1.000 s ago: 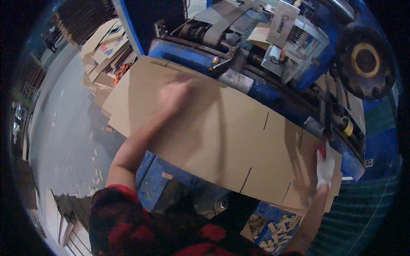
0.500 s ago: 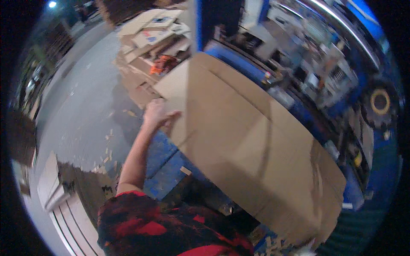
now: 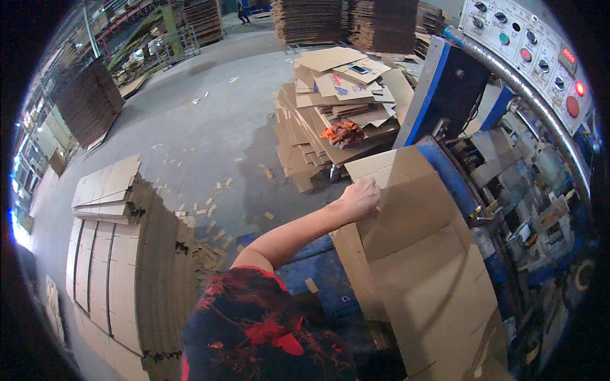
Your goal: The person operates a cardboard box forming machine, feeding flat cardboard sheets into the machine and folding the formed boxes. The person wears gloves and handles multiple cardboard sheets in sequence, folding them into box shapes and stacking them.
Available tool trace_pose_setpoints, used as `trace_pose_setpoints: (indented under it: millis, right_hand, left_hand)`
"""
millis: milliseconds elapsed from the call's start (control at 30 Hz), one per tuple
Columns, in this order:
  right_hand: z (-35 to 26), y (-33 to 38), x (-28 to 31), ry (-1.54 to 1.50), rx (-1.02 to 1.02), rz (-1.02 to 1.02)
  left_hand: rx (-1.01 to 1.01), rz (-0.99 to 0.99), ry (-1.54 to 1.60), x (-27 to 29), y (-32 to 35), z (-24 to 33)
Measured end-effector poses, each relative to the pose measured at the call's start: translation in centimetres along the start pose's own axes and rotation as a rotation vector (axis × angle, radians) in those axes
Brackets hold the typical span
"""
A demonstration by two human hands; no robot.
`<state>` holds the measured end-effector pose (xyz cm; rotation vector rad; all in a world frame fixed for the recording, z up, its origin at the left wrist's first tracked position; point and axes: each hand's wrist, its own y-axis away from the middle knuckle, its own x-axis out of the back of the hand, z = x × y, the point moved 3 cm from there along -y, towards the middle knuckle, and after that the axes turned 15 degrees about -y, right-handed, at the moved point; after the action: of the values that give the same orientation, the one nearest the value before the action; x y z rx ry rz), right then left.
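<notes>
My left hand (image 3: pixel 361 199) is closed on the left edge of a large brown cardboard sheet (image 3: pixel 422 267), close to its far end. Crease lines cross the sheet, and a shadow falls over part of it. Below that edge, another brown cardboard panel (image 3: pixel 356 270) shows; I cannot tell whether it belongs to the same sheet. The sheet's right side lies along a blue machine (image 3: pixel 445 166). My right hand is out of view.
Beyond my hand stands an untidy cardboard pile (image 3: pixel 311 114) with an orange rag (image 3: pixel 343 133) and a phone (image 3: pixel 359 69) on it. Stacked flat cartons (image 3: pixel 105 267) stand at left, with scraps (image 3: pixel 206 209) on the floor. A control panel (image 3: pixel 527 38) is at upper right.
The view has swung left, bringing the carton stack and control panel into sight. My left hand, earlier with its thumb apart at the sheet's edge, now grips that edge.
</notes>
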<state>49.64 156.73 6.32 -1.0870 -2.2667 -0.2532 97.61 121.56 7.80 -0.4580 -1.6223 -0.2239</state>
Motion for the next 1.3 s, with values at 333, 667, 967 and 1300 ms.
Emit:
trace_pose_setpoints:
  millis: [333, 667, 967, 1300]
  right_hand:
    - [11.4, 16.1, 12.1, -0.743, -0.585, 0.445]
    - [14.7, 16.1, 14.7, -0.302, -0.571, 0.686]
    - [7.8, 18.1, 10.5, -0.743, -0.569, 0.791]
    - [4.4, 17.3, 9.5, -1.201, 0.180, 0.783]
  left_hand:
    - [-0.022, 0.319, -0.352, 4.2, 1.8, 2.9]
    - [-0.155, -0.153, 1.290, -1.5, 5.8, 5.0]
    - [0.437, -0.186, 2.079, -2.8, 1.1, -0.9]
    - [0.086, -0.217, 1.829, -2.0, 1.3, 1.9]
